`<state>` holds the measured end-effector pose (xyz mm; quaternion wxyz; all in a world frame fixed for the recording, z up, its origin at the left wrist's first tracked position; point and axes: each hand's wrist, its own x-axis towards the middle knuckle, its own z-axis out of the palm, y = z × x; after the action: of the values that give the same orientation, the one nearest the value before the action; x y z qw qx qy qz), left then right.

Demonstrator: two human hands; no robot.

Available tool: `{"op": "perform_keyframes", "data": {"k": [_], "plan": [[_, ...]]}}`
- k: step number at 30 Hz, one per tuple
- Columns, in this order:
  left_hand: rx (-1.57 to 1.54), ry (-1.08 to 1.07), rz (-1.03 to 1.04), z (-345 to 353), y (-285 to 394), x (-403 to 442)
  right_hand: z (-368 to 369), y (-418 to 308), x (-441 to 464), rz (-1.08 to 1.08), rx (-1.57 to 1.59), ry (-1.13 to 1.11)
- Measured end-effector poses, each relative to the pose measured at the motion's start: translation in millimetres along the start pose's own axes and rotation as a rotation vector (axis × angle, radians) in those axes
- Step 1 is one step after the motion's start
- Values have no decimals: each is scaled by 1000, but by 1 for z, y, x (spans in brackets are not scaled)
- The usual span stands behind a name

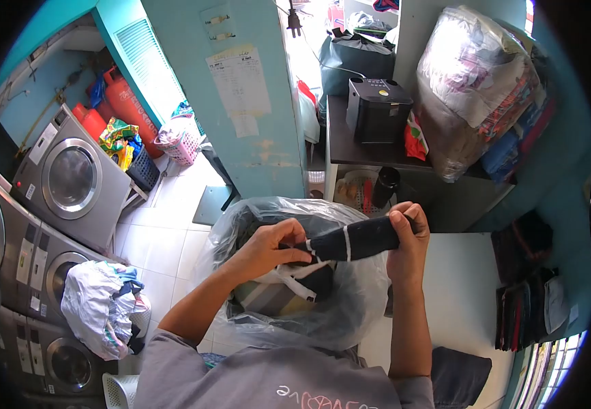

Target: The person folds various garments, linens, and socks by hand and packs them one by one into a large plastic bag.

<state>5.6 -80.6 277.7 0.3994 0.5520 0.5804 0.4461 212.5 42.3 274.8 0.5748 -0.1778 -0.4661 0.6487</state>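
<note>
A dark, sock-like piece of cloth [372, 238] with thin white bands is stretched between both hands. My left hand [273, 244] pinches its left end, fingers closed. My right hand [411, 235] grips the other end, thumb on top, a little higher. Beneath them a large clear plastic bag [363, 303] stands with its mouth wide. Inside it lie folded clothes [275, 298] with grey and yellowish stripes, and a white strap [297, 285] rests over them.
Right of the bag is a white table [452, 273] with a folded dark garment [460, 375] and a stack of folded clothes [530, 310]. Behind stands a dark shelf [340, 129] with a black box-shaped device [377, 112] and a big wrapped bundle [476, 82]. Washing machines [70, 177] line the left.
</note>
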Motion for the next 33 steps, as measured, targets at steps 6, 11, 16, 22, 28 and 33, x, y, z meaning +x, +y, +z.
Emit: {"op": "perform_keyframes", "data": {"k": [6, 11, 16, 22, 28, 33], "plan": [[-15, -7, -48, -15, 5, -4, -17, -12, -3, 212, -560, -266], [-123, 27, -76, -24, 3, -5, -23, -16, -4, 248, -641, -501], [247, -140, -108, -6, 11, -11, -23, 1, 3, 51, -604, -139], [451, -318, -123, -14, 0, -13, -20, -5, 7, 124, -426, -118], [-140, -296, -194, -18, -8, -20, -25, -12, 9, 259, -583, -294], [351, -113, -42, 3, 8, -22, -19, -2, 11, -220, -648, -232]]}}
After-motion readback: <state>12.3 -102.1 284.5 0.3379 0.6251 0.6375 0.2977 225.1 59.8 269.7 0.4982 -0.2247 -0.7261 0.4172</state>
